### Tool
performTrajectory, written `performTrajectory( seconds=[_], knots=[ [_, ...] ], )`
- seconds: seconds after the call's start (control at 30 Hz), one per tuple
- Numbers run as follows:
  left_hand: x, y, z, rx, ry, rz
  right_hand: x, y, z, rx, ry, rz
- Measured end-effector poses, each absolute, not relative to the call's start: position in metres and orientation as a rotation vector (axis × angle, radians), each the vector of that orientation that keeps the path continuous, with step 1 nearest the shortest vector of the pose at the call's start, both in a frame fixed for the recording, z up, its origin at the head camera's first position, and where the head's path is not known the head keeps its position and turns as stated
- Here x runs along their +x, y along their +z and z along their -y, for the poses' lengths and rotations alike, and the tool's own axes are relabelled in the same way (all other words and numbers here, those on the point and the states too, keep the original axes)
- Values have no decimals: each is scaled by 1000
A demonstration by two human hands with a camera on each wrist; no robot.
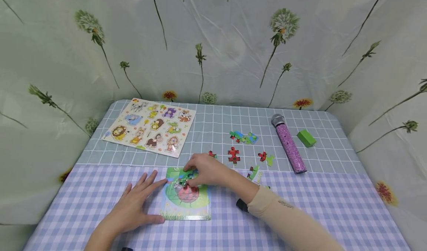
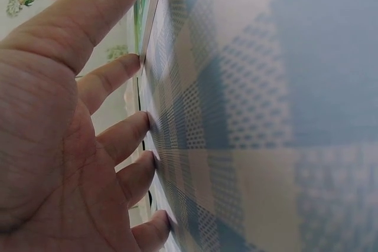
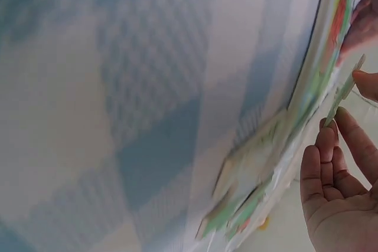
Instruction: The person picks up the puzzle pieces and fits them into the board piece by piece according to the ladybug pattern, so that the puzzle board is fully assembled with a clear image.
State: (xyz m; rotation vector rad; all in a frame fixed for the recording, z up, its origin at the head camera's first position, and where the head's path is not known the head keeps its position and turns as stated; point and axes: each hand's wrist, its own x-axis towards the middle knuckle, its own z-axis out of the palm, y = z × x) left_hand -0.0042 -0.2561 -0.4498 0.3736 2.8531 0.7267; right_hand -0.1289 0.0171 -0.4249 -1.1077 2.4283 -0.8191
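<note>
A small puzzle board (image 1: 187,208) with a ladybug picture lies on the checked cloth. My right hand (image 1: 208,171) is over its upper part and pinches a thin puzzle piece (image 3: 345,90) between thumb and fingers, tilted above the board in the right wrist view. My left hand (image 1: 135,204) rests with spread fingers on the cloth at the board's left side. Its index fingertip and thumb reach the board's edge; in the left wrist view the thumb (image 2: 88,16) touches that edge. Part of the board's upper right is hidden by my right hand.
Loose puzzle pieces lie right of the board, among them a red one (image 1: 234,155), a blue-green cluster (image 1: 244,137) and a green one (image 1: 254,172). An animal puzzle board (image 1: 150,126) is at back left. A pink microphone (image 1: 289,145) and a green block (image 1: 306,138) lie right.
</note>
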Motion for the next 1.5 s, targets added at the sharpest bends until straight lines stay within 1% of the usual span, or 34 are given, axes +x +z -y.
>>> performTrajectory(
  seconds=[0.37,1.1,1.5],
  knots=[
    [-3,-450,257,370,732,-2853,-123,-431,3,-1202,-674,-2480],
    [-3,-451,256,380,730,-2855,-121,-429,13,-1143,-614,-2516],
    [-3,-450,255,384,714,-2855,-119,-433,21,-1159,-531,-2577]
  ],
)
